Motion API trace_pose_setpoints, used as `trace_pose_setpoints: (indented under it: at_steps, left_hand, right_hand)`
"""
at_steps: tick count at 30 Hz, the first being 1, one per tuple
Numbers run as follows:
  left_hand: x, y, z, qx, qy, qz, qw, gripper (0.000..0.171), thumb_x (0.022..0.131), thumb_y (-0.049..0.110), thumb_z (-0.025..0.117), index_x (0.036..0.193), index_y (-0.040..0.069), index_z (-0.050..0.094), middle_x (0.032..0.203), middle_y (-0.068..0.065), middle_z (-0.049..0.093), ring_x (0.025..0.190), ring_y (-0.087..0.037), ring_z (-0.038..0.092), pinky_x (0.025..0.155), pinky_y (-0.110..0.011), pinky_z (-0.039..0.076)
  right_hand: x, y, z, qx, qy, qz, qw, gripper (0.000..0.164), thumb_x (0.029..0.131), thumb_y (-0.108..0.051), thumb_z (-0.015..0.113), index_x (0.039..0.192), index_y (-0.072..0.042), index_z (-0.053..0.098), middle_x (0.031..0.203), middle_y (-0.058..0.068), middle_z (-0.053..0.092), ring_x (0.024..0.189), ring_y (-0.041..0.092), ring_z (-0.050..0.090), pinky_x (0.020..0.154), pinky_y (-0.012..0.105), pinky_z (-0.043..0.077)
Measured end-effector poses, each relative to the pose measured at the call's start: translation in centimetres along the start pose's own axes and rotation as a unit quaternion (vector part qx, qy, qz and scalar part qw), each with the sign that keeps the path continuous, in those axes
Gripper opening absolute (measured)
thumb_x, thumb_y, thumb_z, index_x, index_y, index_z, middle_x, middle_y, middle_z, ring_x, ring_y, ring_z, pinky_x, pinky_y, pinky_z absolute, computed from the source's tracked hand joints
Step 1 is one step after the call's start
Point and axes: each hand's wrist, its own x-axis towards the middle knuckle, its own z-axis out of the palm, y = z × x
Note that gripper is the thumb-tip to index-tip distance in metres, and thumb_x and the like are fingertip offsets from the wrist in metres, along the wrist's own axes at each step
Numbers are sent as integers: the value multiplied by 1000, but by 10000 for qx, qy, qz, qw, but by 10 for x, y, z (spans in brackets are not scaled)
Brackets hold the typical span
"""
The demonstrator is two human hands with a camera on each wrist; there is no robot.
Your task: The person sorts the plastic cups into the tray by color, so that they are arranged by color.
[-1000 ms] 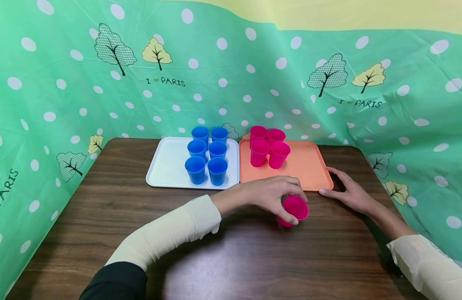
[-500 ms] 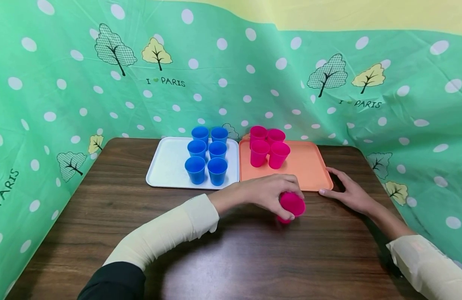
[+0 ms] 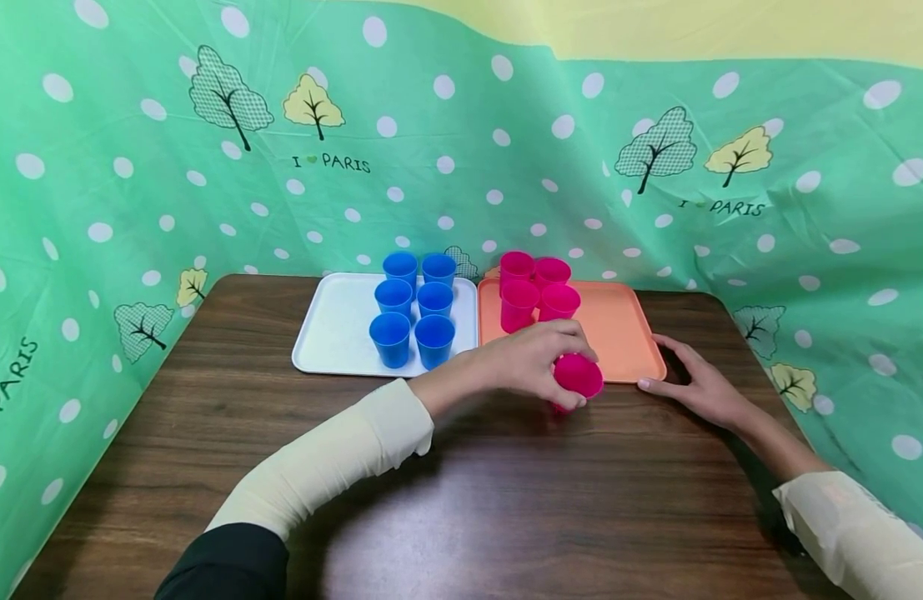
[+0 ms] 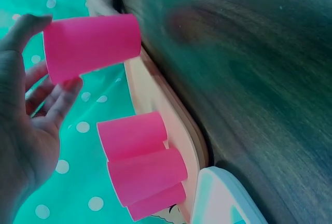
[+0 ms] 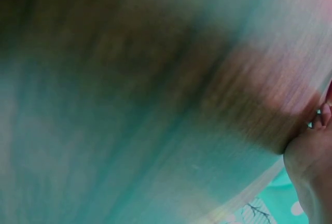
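Note:
My left hand (image 3: 532,360) grips a pink cup (image 3: 579,379) by its upper part, thumb on one side and fingers on the other. In the left wrist view this cup (image 4: 92,45) is held off the table, just in front of the orange tray (image 3: 619,333). Several other pink cups (image 3: 518,307) stand upright close together on the tray's left half. My right hand (image 3: 704,392) touches the tray's front right corner, thumb at the front edge and fingers along the right side. Only part of the right hand (image 5: 311,167) shows in the right wrist view.
A white tray (image 3: 329,325) adjoins the orange one on the left. Several blue cups (image 3: 434,340) stand upright in two columns on its right half. Behind the brown wooden table (image 3: 461,517) hangs a green dotted cloth (image 3: 461,167).
My left hand has carried the pink cup away from me and slightly left, up to the orange tray's front edge. My right hand has stayed at the tray's corner.

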Motion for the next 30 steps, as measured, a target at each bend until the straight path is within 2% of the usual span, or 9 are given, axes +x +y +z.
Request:
trace_pose_setpoints:
  at_steps: [7, 14, 23, 30]
  left_hand:
    - [2, 3, -7, 400, 638, -713, 9946, 70, 86, 39, 97, 146, 14, 73, 140, -2, 65, 129, -12, 59, 98, -20, 61]
    - [2, -1, -5, 672, 1070, -1174, 9850, 70, 88, 40, 97, 147, 13, 73, 145, -5, 66, 135, -18, 60, 99, -28, 65]
    - [2, -7, -1, 905, 1101, -1856, 9722, 74, 88, 39, 97, 151, 12, 70, 147, -6, 67, 136, -20, 63, 100, -33, 67]
    - [3, -9, 0, 889, 1074, -1951, 9708, 74, 89, 38, 97, 152, 11, 69, 145, -6, 67, 133, -20, 64, 98, -33, 68]
  right_hand:
    - [1, 2, -2, -7, -26, 7, 10000, 110, 103, -53, 81, 182, -11, 16, 181, 35, 21, 164, 61, 24, 124, 88, 25]
    - [1, 4, 0, 16, -10, -95, 10000, 107, 104, -51, 81, 182, -13, 17, 181, 34, 23, 164, 61, 25, 123, 87, 26]
    - [0, 3, 0, 18, 8, -155, 9999, 106, 105, -49, 81, 182, -14, 18, 181, 34, 23, 164, 61, 25, 122, 86, 27]
    - [0, 2, 0, 15, 11, -169, 9999, 105, 105, -49, 81, 181, -12, 18, 181, 34, 23, 165, 61, 25, 123, 85, 27]
